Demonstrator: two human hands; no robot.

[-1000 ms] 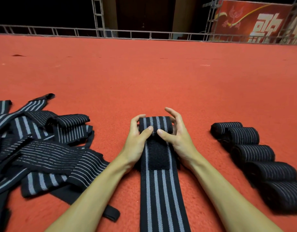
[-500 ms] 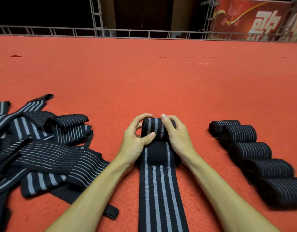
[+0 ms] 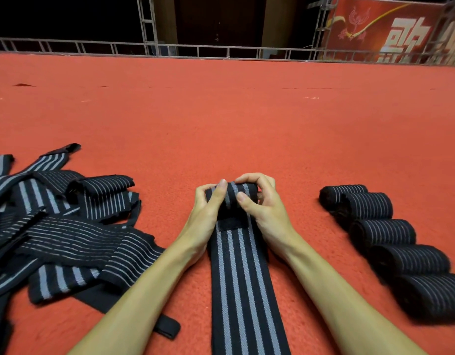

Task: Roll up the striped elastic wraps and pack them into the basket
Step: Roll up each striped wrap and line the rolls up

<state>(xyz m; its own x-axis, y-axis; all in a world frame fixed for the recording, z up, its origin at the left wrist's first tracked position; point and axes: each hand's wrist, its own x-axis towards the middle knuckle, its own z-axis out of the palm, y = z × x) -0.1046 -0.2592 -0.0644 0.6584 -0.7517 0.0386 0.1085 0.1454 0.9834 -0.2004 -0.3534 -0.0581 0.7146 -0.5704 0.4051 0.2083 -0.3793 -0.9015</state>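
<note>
Both the left hand (image 3: 208,213) and right hand (image 3: 268,211) curl fingers and thumbs round the started roll of a striped elastic wrap (image 3: 241,278) at centre, tail running to 6 o'clock; keeping edges square and tension even should wind it tight; finished rolls (image 3: 382,231) lie at 3 o'clock; no basket shows.

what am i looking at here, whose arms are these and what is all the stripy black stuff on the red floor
No machine here: a person wears a camera on the head, looking forward and down, so you see their own bare arms. The left hand and right hand curl around the rolled end of a striped wrap, whose flat tail runs toward the camera on the red carpet. Left lies a pile of unrolled wraps; right, a row of five finished rolls. No basket shows.
</note>
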